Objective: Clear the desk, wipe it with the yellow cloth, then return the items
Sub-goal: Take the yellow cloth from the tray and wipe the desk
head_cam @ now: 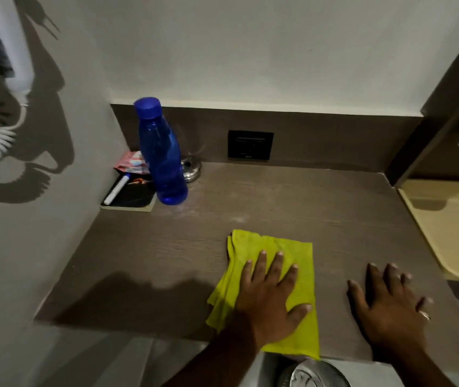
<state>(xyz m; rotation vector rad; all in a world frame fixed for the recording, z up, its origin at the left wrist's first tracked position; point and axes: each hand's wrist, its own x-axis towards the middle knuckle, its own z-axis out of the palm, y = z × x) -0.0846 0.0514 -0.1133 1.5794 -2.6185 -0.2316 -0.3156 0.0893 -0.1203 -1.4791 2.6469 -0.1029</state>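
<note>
While the left hand point(267, 300) lies flat on the yellow cloth point(271, 286) with its fingers straight and spread, palm down and thumb angled out toward the cloth's right edge, the forearm runs back from the cloth past the desk's point(292, 208) near edge. Just right of the cloth, the right hand point(390, 311) rests palm down on the bare wood, fingers straight and slightly fanned, holding nothing; a ring point(425, 316) shows on one finger.

Folded into a rough rectangle of several layers, the cloth is bright yellow-green, its loose edges stepped along the left side. It lies flat on the desk, and its near corner hangs a little over the desk's front edge.

Well beyond the cloth, in the far left corner of the desk, a blue bottle point(162, 157) with a blue cap stands upright. Left of the bottle a dark notepad point(132, 198) lies flat with a white pen point(116, 190) on top of it, and a red and white packet point(133, 163) sits behind them against the wall. Right behind the bottle is a shiny metal object point(192, 170), partly hidden. Far beyond the cloth, a black socket panel point(250, 145) is set in the desk's back panel.
</note>
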